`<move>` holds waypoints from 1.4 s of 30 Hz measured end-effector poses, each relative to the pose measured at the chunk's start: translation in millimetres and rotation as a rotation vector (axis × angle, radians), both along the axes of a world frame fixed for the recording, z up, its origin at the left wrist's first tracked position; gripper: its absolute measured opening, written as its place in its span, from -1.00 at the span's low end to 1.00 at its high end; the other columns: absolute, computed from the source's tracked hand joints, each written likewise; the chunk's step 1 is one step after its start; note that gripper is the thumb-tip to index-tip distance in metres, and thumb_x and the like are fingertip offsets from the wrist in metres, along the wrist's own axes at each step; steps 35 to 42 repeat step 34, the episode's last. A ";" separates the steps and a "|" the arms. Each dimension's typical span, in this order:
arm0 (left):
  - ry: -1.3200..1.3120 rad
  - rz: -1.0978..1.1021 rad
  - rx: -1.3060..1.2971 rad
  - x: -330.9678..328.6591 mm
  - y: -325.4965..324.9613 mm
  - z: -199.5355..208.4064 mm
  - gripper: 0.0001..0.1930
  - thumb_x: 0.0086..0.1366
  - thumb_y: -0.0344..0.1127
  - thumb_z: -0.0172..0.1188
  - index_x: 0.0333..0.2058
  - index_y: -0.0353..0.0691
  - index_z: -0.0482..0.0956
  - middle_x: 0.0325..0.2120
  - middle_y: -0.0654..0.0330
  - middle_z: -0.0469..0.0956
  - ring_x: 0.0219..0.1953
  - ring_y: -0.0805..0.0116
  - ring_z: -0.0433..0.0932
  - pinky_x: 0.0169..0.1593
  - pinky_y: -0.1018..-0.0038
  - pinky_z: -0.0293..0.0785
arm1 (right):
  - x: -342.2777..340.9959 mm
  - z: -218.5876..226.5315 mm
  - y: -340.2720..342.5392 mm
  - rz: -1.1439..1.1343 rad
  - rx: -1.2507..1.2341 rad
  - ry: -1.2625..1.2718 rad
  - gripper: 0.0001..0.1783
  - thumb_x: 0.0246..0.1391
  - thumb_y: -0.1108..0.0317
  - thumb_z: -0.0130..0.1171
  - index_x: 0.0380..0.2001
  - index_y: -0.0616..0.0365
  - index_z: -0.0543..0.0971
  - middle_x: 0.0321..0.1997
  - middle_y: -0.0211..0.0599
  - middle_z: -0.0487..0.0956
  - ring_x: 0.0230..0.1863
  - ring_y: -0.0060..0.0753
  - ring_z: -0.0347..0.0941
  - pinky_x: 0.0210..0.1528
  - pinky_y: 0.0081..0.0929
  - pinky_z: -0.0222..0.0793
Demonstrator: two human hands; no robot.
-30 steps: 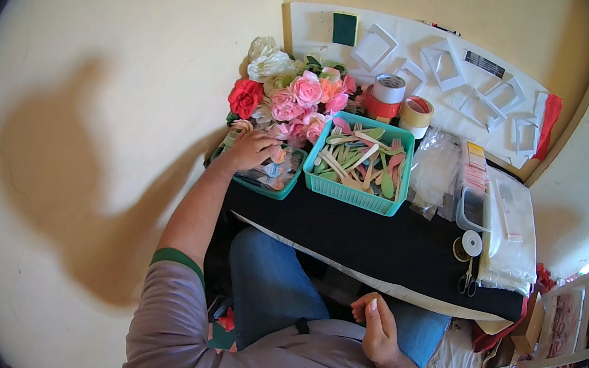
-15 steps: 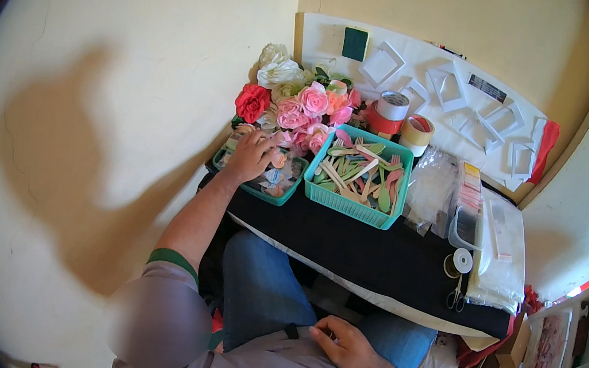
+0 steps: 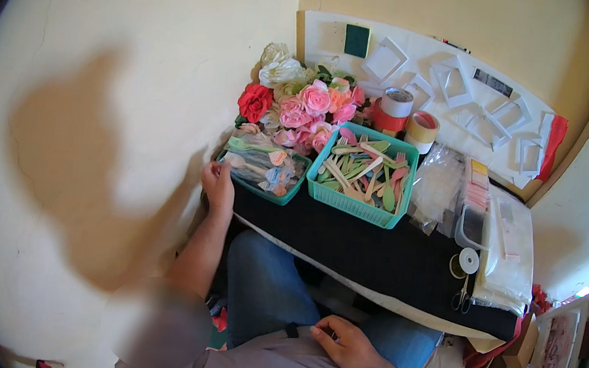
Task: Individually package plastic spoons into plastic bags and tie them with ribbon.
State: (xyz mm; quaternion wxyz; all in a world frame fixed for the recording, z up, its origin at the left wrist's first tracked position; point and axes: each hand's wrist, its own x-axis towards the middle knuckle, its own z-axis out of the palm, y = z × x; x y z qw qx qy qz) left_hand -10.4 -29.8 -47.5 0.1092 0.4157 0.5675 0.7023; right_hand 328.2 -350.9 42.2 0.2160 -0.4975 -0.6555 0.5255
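Seated at a low desk (image 3: 374, 253) covered in black cloth, set against a cream wall. Left hand (image 3: 218, 183) stretched out to the desk's left end, fingers loosely curled, fingertips just beside the near left corner of a small teal basket (image 3: 262, 180); contact with the basket's rim too fine to tell, nothing visibly pinched. Inside that small basket, wrapped pastel spoons and forks. Touching its right side, a larger teal basket (image 3: 358, 206) heaped with loose wooden cutlery (image 3: 366, 172) in green, pink and natural tones. Behind both baskets, a cluster of fabric roses (image 3: 296, 107): one red, several pink, some white at the back. To the right of the flowers, two tape rolls (image 3: 407, 113), one white on red, one tan. Against the wall, a white board (image 3: 462, 79) dotted with square white frames and one dark green square. Further right along the desk, clear plastic bags (image 3: 435, 186), a clear box (image 3: 473, 224), a white spool (image 3: 469, 261) and scissors (image 3: 462, 299) near the front edge. Right hand (image 3: 345, 343) well apart from all that, resting low against the grey shirt at the waist, fingers bent and relaxed, holding nothing. Blue jeans under the desk's edge.
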 end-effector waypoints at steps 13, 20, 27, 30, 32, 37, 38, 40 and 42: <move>-0.830 -0.575 -0.372 23.2 -20.8 1.6 -0.84 0.25 -0.22 0.15 -0.30 -0.12 0.42 -0.48 0.28 0.42 -0.44 0.39 0.50 -0.31 0.44 0.50 | 7.8 -8.9 -8.2 0.015 0.017 -0.023 -0.60 0.27 0.06 0.02 -0.20 0.24 0.52 -0.22 -0.05 0.52 -0.13 -0.09 0.46 -0.05 -0.27 0.35; -0.773 -0.606 -0.327 24.5 -37.5 3.9 -0.86 0.25 -0.23 0.10 -0.34 -0.15 0.46 -0.50 0.24 0.50 -0.43 0.40 0.51 -0.28 0.47 0.50 | 8.0 -15.9 -6.5 0.047 0.055 -0.050 -0.64 0.26 0.08 0.05 -0.16 0.18 0.53 -0.19 -0.13 0.53 -0.14 -0.20 0.46 -0.12 -0.35 0.39; -0.772 -0.654 -0.274 14.5 -45.6 8.8 -0.75 0.22 -0.13 0.15 -0.21 -0.12 0.50 -0.37 0.23 0.54 -0.31 0.36 0.51 -0.20 0.41 0.48 | 5.6 -22.5 -6.4 0.025 0.033 -0.008 -0.60 0.28 0.06 -0.01 -0.20 0.22 0.52 -0.19 -0.03 0.53 -0.08 -0.05 0.46 -0.01 -0.26 0.34; -0.714 -0.734 -0.260 1.9 -43.5 4.6 -0.64 0.24 -0.13 0.13 -0.01 -0.05 0.45 -0.16 0.26 0.54 -0.13 0.33 0.51 -0.08 0.38 0.46 | 6.1 -36.1 -3.5 0.051 0.077 0.013 -0.60 0.28 0.04 -0.02 -0.21 0.20 0.50 -0.21 -0.04 0.52 -0.11 -0.04 0.45 -0.01 -0.24 0.34; -0.618 -0.792 -0.272 23.3 -49.2 22.0 -0.50 0.24 -0.23 0.08 0.18 -0.05 0.33 0.06 0.18 0.45 0.05 0.29 0.48 0.09 0.30 0.44 | 10.8 -33.3 -4.9 0.038 0.115 0.034 -0.59 0.28 0.01 -0.03 -0.21 0.19 0.49 -0.22 -0.03 0.51 -0.12 -0.03 0.45 -0.01 -0.21 0.33; -0.546 -1.071 -0.176 72.4 -57.7 54.6 -0.30 0.22 -0.19 0.15 0.31 -0.16 0.13 0.17 0.14 0.36 0.14 0.21 0.42 0.19 0.26 0.40 | 8.8 -36.9 -6.9 0.022 0.120 0.053 -0.58 0.27 -0.02 -0.01 -0.18 0.16 0.49 -0.19 0.02 0.50 -0.07 -0.04 0.45 0.00 -0.18 0.33; -0.546 -1.071 -0.176 72.4 -57.7 54.6 -0.30 0.22 -0.19 0.15 0.31 -0.16 0.13 0.17 0.14 0.36 0.14 0.21 0.42 0.19 0.26 0.40 | 8.8 -36.9 -6.9 0.022 0.120 0.053 -0.58 0.27 -0.02 -0.01 -0.18 0.16 0.49 -0.19 0.02 0.50 -0.07 -0.04 0.45 0.00 -0.18 0.33; -0.546 -1.071 -0.176 72.4 -57.7 54.6 -0.30 0.22 -0.19 0.15 0.31 -0.16 0.13 0.17 0.14 0.36 0.14 0.21 0.42 0.19 0.26 0.40 | 8.8 -36.9 -6.9 0.022 0.120 0.053 -0.58 0.27 -0.02 -0.01 -0.18 0.16 0.49 -0.19 0.02 0.50 -0.07 -0.04 0.45 0.00 -0.18 0.33; -0.546 -1.071 -0.176 72.4 -57.7 54.6 -0.30 0.22 -0.19 0.15 0.31 -0.16 0.13 0.17 0.14 0.36 0.14 0.21 0.42 0.19 0.26 0.40 | 8.8 -36.9 -6.9 0.022 0.120 0.053 -0.58 0.27 -0.02 -0.01 -0.18 0.16 0.49 -0.19 0.02 0.50 -0.07 -0.04 0.45 0.00 -0.18 0.33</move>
